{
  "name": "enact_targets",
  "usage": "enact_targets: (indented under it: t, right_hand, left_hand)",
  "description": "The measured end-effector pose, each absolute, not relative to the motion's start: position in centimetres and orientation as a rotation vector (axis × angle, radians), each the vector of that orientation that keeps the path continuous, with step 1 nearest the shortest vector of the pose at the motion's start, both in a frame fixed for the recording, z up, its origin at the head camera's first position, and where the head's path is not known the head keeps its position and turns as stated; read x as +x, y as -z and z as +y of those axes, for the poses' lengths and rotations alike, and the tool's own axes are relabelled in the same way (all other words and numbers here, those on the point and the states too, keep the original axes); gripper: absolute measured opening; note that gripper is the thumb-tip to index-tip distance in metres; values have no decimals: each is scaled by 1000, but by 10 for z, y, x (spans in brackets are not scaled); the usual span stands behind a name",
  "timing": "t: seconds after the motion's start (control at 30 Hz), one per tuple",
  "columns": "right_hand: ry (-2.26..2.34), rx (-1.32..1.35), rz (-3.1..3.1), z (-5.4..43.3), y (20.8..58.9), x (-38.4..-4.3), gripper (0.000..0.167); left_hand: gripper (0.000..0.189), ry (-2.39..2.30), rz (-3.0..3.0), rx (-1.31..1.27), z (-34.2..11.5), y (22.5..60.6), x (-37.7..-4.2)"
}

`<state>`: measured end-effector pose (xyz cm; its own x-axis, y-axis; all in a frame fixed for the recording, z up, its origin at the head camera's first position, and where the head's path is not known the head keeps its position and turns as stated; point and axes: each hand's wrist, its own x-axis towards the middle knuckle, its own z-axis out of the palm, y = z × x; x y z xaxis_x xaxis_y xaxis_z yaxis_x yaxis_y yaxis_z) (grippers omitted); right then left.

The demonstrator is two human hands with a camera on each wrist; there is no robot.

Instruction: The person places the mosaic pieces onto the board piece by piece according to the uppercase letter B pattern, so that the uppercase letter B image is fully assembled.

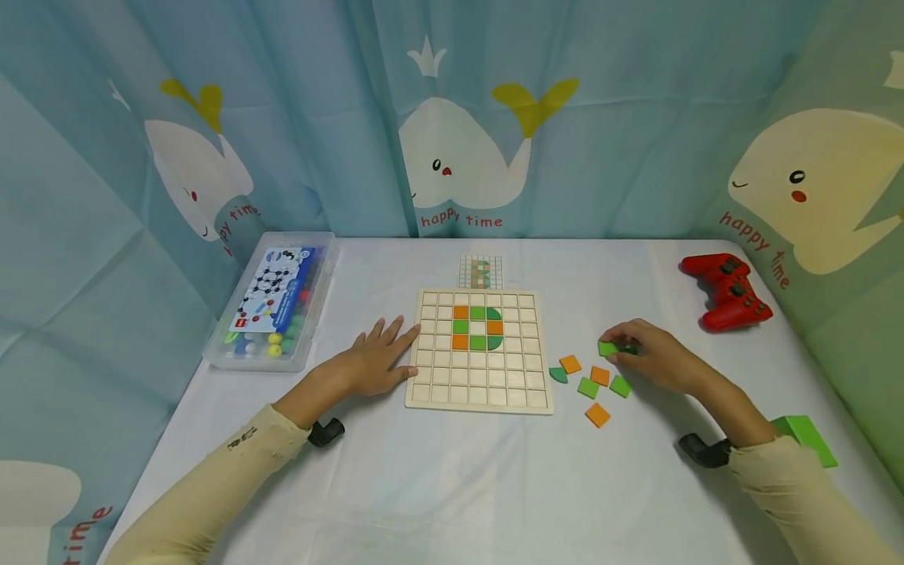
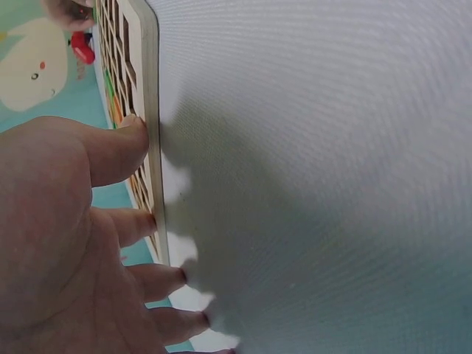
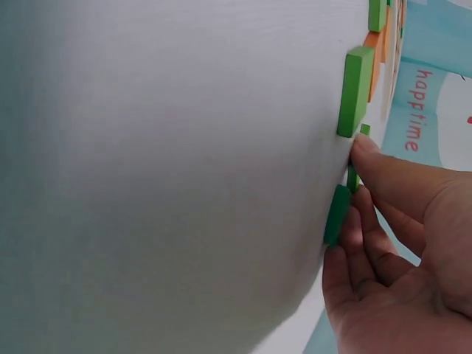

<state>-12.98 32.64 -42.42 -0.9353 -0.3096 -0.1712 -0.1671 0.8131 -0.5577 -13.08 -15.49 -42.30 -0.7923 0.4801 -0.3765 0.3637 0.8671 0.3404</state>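
With fingers spread flat, my left hand (image 1: pixel 377 361) touches the left edge of a pale wooden grid board (image 1: pixel 434 396); the left wrist view shows its thumb (image 2: pixel 122 151) on the rim. On the board, orange, light green and dark green tiles form a ring. Right of the board, my right hand (image 1: pixel 653 353) pinches a light green square tile (image 1: pixel 606 348) between thumb and fingers, low over the table. A dark green tile (image 3: pixel 337 215) is beside its other fingertips. Near it lie loose orange tiles (image 1: pixel 597 414), light green squares (image 1: pixel 588 388) and a dark green quarter-round (image 1: pixel 558 375).
Behind the board lies a small printed pattern card (image 1: pixel 481 271). A clear plastic box (image 1: pixel 318 302) of coloured balls stands at the left. A red game controller (image 1: pixel 730 292) sits at the back right, and a green block (image 1: pixel 808 439) near the right sleeve. Whale-print curtains surround the table.
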Motion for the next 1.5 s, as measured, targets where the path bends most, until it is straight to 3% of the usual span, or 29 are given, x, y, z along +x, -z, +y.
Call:
enact_targets:
  t: [0.3,1.1,1.5]
  right_hand:
    - [853,-373,2767,301,421,-136,35]
    - [1004,-678,2600,143,423,-140,28]
    - [941,-830,2654,116,427,-131,11]
  left_hand:
    - [76,-341,2579,617,-155,423,-129]
    - [78,-330,2581,618,-156,427,-132]
    - [77,-322,2596,636,-156,425,-131]
